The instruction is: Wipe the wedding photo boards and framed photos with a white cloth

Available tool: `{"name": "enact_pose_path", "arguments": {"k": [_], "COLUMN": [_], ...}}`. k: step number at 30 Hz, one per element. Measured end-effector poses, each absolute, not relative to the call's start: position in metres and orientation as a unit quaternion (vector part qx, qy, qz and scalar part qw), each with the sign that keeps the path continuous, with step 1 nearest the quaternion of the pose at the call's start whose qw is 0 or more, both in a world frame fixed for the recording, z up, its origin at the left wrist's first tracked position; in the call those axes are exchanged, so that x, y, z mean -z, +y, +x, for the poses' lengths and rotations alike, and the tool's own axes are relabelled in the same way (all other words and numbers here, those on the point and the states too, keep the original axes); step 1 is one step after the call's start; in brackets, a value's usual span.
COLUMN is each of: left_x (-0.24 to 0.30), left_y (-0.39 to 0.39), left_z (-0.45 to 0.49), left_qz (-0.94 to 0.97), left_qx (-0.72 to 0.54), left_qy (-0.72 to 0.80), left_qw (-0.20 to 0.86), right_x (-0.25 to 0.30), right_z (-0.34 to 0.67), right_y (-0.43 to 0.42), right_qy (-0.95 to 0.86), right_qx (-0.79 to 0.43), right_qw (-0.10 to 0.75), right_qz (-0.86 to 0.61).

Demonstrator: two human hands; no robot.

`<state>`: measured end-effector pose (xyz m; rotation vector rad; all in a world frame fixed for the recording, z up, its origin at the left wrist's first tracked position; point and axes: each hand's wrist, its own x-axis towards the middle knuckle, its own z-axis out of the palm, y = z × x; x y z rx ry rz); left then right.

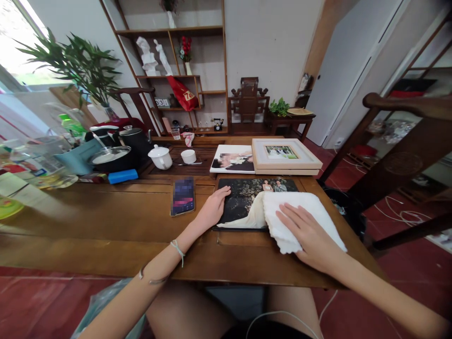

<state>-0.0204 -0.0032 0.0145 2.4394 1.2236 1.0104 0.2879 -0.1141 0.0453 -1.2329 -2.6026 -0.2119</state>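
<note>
A dark wedding photo panel (240, 200) lies on the wooden table in front of me, showing a couple and a long white dress. My left hand (213, 205) rests on its left edge, fingers stretched out and holding nothing. On the right part of the panel is a white cloth (318, 212), which covers that side and hangs past the panel's near edge. My right hand (305, 230) lies flat over the cloth with its fingers extended, pressing on it. Whatever is under the cloth is hidden.
Behind the panel lie another photo print (235, 157) and a light wooden picture frame (287, 160). A phone (182, 195) is left of my left hand. Farther left stand a white lidded cup (160, 157), a black pan (111, 157) and a blue object (123, 176). A wooden chair (391, 150) stands right.
</note>
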Motion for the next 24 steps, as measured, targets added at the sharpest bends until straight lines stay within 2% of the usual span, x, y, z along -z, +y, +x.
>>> {"name": "enact_pose_path", "arguments": {"k": [5, 17, 24], "left_x": [-0.014, -0.016, -0.015], "left_y": [-0.003, -0.004, -0.004], "left_z": [-0.021, -0.022, -0.022], "left_qz": [0.83, 0.83, 0.829], "left_qx": [-0.353, -0.354, -0.354], "left_qy": [0.415, 0.415, 0.416], "left_qw": [0.121, 0.12, 0.12], "right_x": [-0.044, -0.05, -0.052], "right_z": [0.286, 0.26, 0.247], "right_y": [-0.126, 0.009, 0.016], "right_qy": [-0.902, -0.866, -0.848], "right_qx": [0.078, 0.072, 0.087], "right_qw": [0.123, 0.118, 0.12], "right_qz": [-0.406, -0.48, -0.508]}}
